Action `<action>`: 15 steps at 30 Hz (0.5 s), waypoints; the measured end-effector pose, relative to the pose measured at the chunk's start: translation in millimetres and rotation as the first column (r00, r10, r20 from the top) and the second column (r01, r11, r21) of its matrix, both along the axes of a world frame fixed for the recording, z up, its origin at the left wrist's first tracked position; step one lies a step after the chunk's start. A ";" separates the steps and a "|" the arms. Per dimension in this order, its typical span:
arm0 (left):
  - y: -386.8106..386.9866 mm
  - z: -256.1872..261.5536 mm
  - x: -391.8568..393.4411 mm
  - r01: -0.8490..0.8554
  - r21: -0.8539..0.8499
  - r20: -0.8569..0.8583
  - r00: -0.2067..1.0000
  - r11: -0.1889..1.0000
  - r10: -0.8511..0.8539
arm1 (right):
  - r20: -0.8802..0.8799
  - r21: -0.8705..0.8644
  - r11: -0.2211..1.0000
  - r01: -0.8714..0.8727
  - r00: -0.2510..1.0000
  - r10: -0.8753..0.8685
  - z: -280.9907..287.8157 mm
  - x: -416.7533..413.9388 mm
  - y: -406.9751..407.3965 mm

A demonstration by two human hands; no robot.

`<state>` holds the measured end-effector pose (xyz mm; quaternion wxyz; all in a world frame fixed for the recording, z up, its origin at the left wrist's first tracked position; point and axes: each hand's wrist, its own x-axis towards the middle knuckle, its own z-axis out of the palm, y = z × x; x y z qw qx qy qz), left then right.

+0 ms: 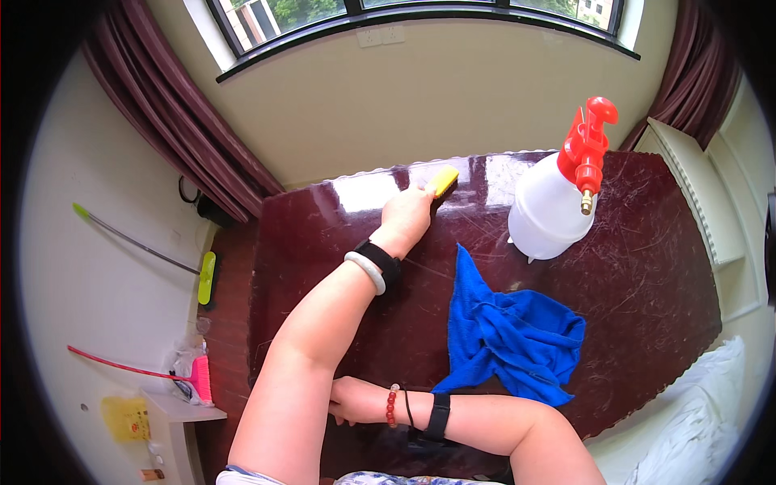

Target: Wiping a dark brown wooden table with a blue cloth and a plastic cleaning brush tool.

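Note:
My left hand (406, 218) is shut on a yellow-backed scrubbing brush (445, 177) with dark bristles, near the far edge of a glossy dark red table (655, 254). Low in the view, by the table's near edge, is my right hand (360, 400), its fingers partly hidden behind my left forearm. A crumpled blue cloth (521, 333) lies on the tabletop beyond my right forearm. Farther back on the right stands a white pump spray bottle (548, 212) with a red head (588, 145) and a brass nozzle, upright and apart from both hands.
A green-headed broom (207, 279) and a pink broom (200, 379) lean by the left wall. A white shelf (182, 406) juts out at the lower left. White bedding or fabric (685, 412) borders the table's right side; a wall with a window (424, 9) stands beyond.

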<state>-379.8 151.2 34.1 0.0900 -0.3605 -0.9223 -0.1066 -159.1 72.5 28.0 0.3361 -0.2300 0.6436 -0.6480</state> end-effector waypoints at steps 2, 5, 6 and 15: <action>-3.7 0.2 -0.4 0.001 0.030 -0.023 1.000 1.000 -0.001 | 0.014 0.022 1.000 -0.015 1.000 0.014 -1.3 0.6 -1.4; -36.7 -2.4 -18.1 -0.060 -0.043 -0.020 0.998 0.997 0.059 | -0.061 -0.043 0.998 0.038 0.997 -0.041 -9.7 2.8 -3.5; -52.2 -0.5 -22.0 -0.090 -0.059 -0.049 0.995 0.994 0.087 | -0.068 -0.024 0.999 0.024 0.997 -0.025 -9.2 2.1 -2.1; -109.3 4.2 -36.1 -0.261 -0.108 -0.102 0.963 0.959 0.250 | -0.096 0.026 1.000 -0.008 0.995 0.010 -5.1 -1.2 0.3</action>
